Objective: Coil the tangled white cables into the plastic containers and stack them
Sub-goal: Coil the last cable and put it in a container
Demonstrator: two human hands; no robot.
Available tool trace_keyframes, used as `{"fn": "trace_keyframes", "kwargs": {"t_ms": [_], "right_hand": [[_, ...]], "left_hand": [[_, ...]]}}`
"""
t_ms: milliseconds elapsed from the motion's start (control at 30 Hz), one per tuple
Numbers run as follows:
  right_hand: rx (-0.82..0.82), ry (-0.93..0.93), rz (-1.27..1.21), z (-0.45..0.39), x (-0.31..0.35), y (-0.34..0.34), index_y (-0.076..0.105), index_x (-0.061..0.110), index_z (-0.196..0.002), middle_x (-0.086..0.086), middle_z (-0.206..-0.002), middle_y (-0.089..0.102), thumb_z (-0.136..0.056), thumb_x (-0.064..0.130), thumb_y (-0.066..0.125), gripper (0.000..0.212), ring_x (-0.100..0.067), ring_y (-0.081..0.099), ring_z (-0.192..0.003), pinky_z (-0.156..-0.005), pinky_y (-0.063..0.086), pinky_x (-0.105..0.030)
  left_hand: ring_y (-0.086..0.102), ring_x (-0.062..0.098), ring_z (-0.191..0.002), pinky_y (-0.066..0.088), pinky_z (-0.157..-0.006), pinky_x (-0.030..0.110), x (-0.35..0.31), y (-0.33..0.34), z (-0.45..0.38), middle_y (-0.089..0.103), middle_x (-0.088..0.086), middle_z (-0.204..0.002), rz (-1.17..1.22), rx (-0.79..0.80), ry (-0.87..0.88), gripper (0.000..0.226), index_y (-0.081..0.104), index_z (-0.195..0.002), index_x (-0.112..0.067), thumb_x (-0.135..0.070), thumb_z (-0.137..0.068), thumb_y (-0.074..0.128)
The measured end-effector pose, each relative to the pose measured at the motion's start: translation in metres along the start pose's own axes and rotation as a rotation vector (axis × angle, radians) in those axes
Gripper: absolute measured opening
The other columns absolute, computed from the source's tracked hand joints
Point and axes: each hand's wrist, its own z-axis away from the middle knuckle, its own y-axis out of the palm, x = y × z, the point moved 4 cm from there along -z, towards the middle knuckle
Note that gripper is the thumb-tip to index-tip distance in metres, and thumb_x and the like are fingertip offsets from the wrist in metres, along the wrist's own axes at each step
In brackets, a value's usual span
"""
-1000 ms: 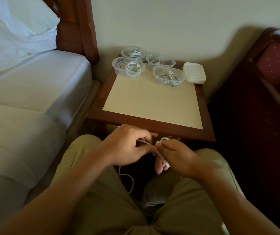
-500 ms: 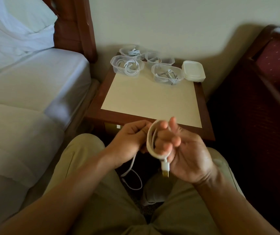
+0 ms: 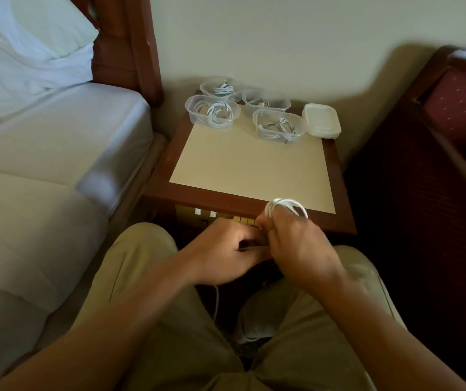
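A white cable [image 3: 285,208] is looped around the fingers of my right hand [image 3: 296,246], just in front of the nightstand's near edge. My left hand [image 3: 226,249] is closed on the cable's loose part, whose tail [image 3: 216,300] hangs down between my knees. At the back of the nightstand [image 3: 248,165] stand several clear plastic containers with coiled white cables inside: one at the front left [image 3: 212,112], one at the front right [image 3: 279,127], and two behind them [image 3: 219,87] [image 3: 265,101]. A stack of white lids [image 3: 322,121] lies at the back right.
A bed with white sheets [image 3: 42,165] runs along the left, its wooden headboard [image 3: 124,46] by the wall. A dark red upholstered chair [image 3: 437,165] stands to the right of the nightstand. My knees in beige trousers fill the foreground.
My right hand has turned palm down and moved right, with more cable wound around its fingers. The left hand dropped lower and drew the cable along; the plug end is out of sight.
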Motion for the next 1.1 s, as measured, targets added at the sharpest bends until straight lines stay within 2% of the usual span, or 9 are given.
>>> {"fn": "trace_keyframes", "kwargs": {"t_ms": [100, 233, 433, 567, 667, 800, 900, 1033, 1100], "right_hand": [[0.27, 0.075, 0.115, 0.0, -0.011, 0.012, 0.058, 0.021, -0.105, 0.007, -0.084, 0.062, -0.107, 0.019, 0.045, 0.013, -0.008, 0.061, -0.07, -0.067, 0.056, -0.026], [0.572, 0.334, -0.755, 0.014, -0.009, 0.016, 0.065, 0.004, -0.093, -0.019, -0.075, 0.072, -0.111, 0.022, 0.029, 0.045, -0.029, 0.071, -0.072, -0.068, 0.057, -0.033], [0.584, 0.369, -1.53, 0.018, 0.01, 0.014, 0.057, 0.003, -0.093, -0.009, -0.057, 0.057, -0.107, 0.039, 0.029, 0.047, -0.024, 0.067, -0.056, -0.06, 0.048, -0.03], [0.704, 0.246, -1.975, 0.017, 0.022, 0.007, 0.058, 0.003, -0.099, -0.008, -0.07, 0.064, -0.105, 0.038, 0.036, 0.042, -0.025, 0.072, -0.071, -0.072, 0.058, -0.029], [0.456, 0.259, -2.174, 0.008, 0.022, -0.002, 0.063, 0.005, -0.103, -0.01, -0.09, 0.066, -0.105, 0.039, 0.038, 0.042, -0.024, 0.072, -0.081, -0.08, 0.054, -0.036], [-0.141, 0.26, -1.665, -0.006, 0.004, -0.017, 0.055, 0.004, -0.115, -0.012, -0.101, 0.077, -0.111, 0.034, 0.028, 0.041, -0.025, 0.075, -0.1, -0.085, 0.058, -0.035], [-0.318, 0.147, -1.019, -0.006, -0.012, -0.023, 0.058, 0.008, -0.113, -0.006, -0.103, 0.077, -0.112, 0.027, 0.032, 0.032, -0.015, 0.074, -0.102, -0.09, 0.058, -0.033], [0.047, 0.022, -0.124, 0.004, -0.018, -0.006, 0.062, 0.02, -0.102, 0.012, -0.098, 0.068, -0.108, 0.018, 0.039, 0.024, -0.002, 0.068, -0.086, -0.075, 0.058, -0.025], [0.27, 0.109, -0.117, 0.011, -0.019, 0.008, 0.06, 0.022, -0.089, 0.006, -0.088, 0.07, -0.109, 0.023, 0.038, 0.03, -0.008, 0.067, -0.076, -0.07, 0.057, -0.03]], "left_hand": [[0.07, 0.001, -0.089, 0.057, -0.078, 0.024, -0.003, -0.016, -0.001, 0.075, -0.017, -0.091, -0.101, -0.051, 0.107, 0.01, 0.08, -0.099, -0.024, -0.026, -0.094, 0.072], [0.069, 0.003, -0.092, 0.054, -0.078, 0.018, 0.0, -0.033, -0.001, 0.073, -0.017, -0.09, -0.074, -0.199, 0.159, 0.006, 0.077, -0.095, -0.022, -0.022, -0.094, 0.071], [0.069, 0.011, -0.087, 0.053, -0.078, 0.019, 0.009, -0.034, -0.005, 0.072, -0.008, -0.089, 0.147, -0.342, 0.128, 0.007, 0.073, -0.095, -0.018, -0.022, -0.095, 0.067], [0.068, 0.017, -0.075, 0.055, -0.071, 0.023, 0.01, -0.022, -0.008, 0.073, 0.005, -0.084, 0.395, -0.352, 0.046, 0.019, 0.073, -0.096, -0.007, -0.021, -0.099, 0.06], [0.055, 0.014, -0.055, 0.046, -0.054, 0.024, 0.009, -0.007, -0.009, 0.067, 0.006, -0.072, 0.378, -0.313, -0.039, 0.022, 0.074, -0.101, -0.016, -0.022, -0.105, 0.054], [0.059, 0.014, -0.056, 0.05, -0.056, 0.026, 0.011, 0.01, -0.005, 0.073, 0.002, -0.081, 0.304, -0.062, -0.169, 0.023, 0.067, -0.122, -0.029, -0.031, -0.107, 0.049], [0.06, 0.018, -0.056, 0.051, -0.058, 0.03, 0.005, 0.017, 0.001, 0.069, 0.004, -0.074, 0.177, 0.057, -0.164, 0.021, 0.069, -0.113, -0.034, -0.038, -0.105, 0.05], [0.064, 0.014, -0.059, 0.053, -0.055, 0.039, 0.004, -0.002, -0.001, 0.07, -0.003, -0.072, -0.168, -0.055, 0.014, 0.02, 0.075, -0.099, -0.035, -0.047, -0.099, 0.059], [0.068, 0.005, -0.073, 0.057, -0.064, 0.039, 0.006, -0.015, -0.001, 0.072, -0.013, -0.081, -0.289, -0.122, 0.1, 0.026, 0.076, -0.098, -0.032, -0.053, -0.093, 0.063]]}}
